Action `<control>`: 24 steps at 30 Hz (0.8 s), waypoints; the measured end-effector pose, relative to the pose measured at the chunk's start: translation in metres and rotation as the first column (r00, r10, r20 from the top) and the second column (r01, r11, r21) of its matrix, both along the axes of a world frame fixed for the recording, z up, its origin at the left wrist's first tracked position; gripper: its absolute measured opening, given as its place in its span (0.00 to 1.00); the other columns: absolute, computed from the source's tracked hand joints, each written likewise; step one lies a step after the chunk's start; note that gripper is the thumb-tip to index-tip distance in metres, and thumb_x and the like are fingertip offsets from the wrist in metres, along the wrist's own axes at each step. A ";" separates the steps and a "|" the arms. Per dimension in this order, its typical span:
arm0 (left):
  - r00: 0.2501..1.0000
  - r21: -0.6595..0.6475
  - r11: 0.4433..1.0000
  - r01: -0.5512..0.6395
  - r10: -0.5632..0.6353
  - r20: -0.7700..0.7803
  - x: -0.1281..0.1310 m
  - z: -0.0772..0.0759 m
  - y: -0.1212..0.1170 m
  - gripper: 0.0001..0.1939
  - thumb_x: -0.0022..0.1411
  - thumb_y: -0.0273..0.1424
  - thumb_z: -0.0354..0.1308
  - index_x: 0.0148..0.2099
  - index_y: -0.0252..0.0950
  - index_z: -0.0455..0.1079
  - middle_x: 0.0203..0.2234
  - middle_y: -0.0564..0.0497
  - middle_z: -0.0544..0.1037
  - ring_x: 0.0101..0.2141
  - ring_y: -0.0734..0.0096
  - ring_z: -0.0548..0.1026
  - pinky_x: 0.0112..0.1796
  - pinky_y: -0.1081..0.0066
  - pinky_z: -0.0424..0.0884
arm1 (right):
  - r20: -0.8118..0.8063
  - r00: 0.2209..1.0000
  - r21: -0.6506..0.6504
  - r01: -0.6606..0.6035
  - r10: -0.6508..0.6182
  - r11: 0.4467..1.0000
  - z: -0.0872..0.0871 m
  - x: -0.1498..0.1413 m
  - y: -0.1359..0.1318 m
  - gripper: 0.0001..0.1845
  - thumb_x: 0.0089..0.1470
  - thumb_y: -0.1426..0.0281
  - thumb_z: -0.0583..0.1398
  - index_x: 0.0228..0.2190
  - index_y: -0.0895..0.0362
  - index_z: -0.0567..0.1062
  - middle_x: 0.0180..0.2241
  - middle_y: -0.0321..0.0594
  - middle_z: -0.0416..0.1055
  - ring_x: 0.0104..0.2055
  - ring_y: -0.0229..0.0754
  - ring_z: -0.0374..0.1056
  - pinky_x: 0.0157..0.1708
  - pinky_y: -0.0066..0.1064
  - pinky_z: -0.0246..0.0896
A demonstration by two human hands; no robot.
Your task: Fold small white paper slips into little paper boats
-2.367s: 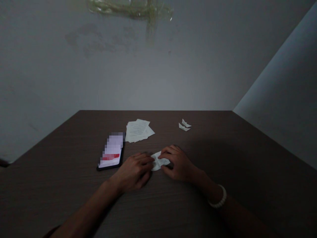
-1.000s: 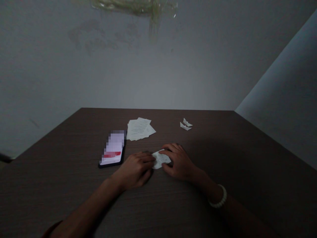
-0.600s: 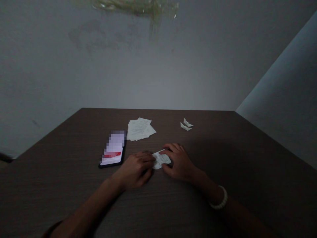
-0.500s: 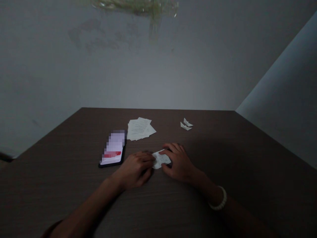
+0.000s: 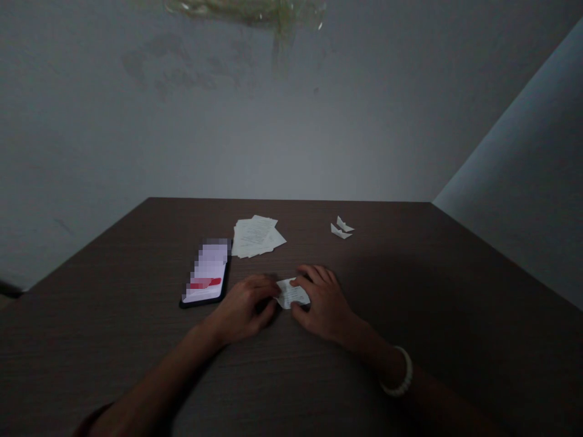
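A small white slip of printed paper (image 5: 291,294) lies on the dark wooden table (image 5: 410,291), partly folded. My left hand (image 5: 243,308) pinches its left edge with curled fingers. My right hand (image 5: 321,300) holds its right side, fingers bent over the top edge and thumb below. A white bead bracelet (image 5: 401,373) circles my right wrist.
A phone (image 5: 207,273) with a lit screen lies left of my hands. Behind it is a loose stack of paper slips (image 5: 255,236). Two small folded paper boats (image 5: 340,228) sit further back on the right. A grey wall stands behind the table.
Both hands have shifted slightly left and closed in on the slip, which now looks more crumpled and narrower than before.
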State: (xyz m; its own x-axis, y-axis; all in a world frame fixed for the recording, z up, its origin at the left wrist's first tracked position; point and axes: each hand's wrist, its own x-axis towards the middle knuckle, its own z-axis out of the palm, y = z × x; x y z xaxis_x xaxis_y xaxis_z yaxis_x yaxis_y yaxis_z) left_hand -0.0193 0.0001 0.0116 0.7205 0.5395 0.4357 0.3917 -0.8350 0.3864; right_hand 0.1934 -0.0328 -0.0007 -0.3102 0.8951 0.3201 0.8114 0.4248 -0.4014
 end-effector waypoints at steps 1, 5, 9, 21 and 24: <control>1.000 -0.020 1.000 -0.022 0.022 0.006 0.000 0.000 0.000 0.10 0.60 0.26 0.51 0.41 0.33 0.72 0.36 0.44 0.78 0.39 0.61 0.76 0.41 0.59 0.74 | -0.002 1.000 0.003 0.011 -0.011 1.000 0.000 -0.001 -0.001 0.21 0.49 0.67 0.63 0.46 0.55 0.74 0.54 0.46 0.65 0.56 0.52 0.57 0.57 0.47 0.51; 0.997 -0.080 0.993 -0.082 0.081 -0.016 0.000 0.001 0.001 0.10 0.59 0.27 0.52 0.42 0.34 0.71 0.35 0.45 0.77 0.37 0.61 0.75 0.40 0.58 0.72 | -0.008 1.000 -0.007 0.014 -0.014 1.000 0.001 -0.004 -0.003 0.21 0.49 0.66 0.63 0.47 0.54 0.73 0.55 0.46 0.65 0.56 0.52 0.57 0.57 0.48 0.50; 0.996 -0.077 0.993 -0.090 0.089 -0.013 0.002 0.005 0.001 0.07 0.60 0.28 0.52 0.39 0.35 0.71 0.33 0.47 0.76 0.35 0.63 0.73 0.39 0.59 0.70 | -0.004 1.000 -0.020 0.008 -0.008 1.000 0.002 -0.006 -0.005 0.21 0.49 0.65 0.63 0.47 0.54 0.73 0.54 0.46 0.65 0.56 0.53 0.57 0.56 0.49 0.51; 0.991 -0.210 0.969 -0.131 0.132 -0.011 0.007 0.009 0.003 0.07 0.62 0.29 0.52 0.34 0.33 0.70 0.29 0.49 0.72 0.32 0.66 0.71 0.35 0.65 0.69 | -0.001 1.000 -0.022 0.000 0.000 1.000 0.005 -0.009 -0.009 0.19 0.50 0.65 0.63 0.45 0.53 0.73 0.54 0.45 0.65 0.56 0.54 0.57 0.56 0.49 0.51; 0.992 -0.198 0.972 -0.126 0.130 0.005 0.008 0.007 0.005 0.06 0.62 0.28 0.53 0.34 0.34 0.70 0.29 0.49 0.72 0.33 0.67 0.71 0.34 0.66 0.69 | 0.000 1.000 -0.026 0.001 -0.001 1.000 0.006 -0.009 -0.009 0.20 0.50 0.65 0.62 0.46 0.53 0.73 0.55 0.45 0.65 0.56 0.53 0.57 0.56 0.49 0.52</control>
State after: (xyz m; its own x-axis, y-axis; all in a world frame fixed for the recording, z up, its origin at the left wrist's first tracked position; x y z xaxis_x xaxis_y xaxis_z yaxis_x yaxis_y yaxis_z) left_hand -0.0114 0.0047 0.0187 0.6329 0.7031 0.3242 0.4816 -0.6853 0.5462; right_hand 0.1841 -0.0416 0.0057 -0.3091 0.9036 0.2965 0.8121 0.4130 -0.4122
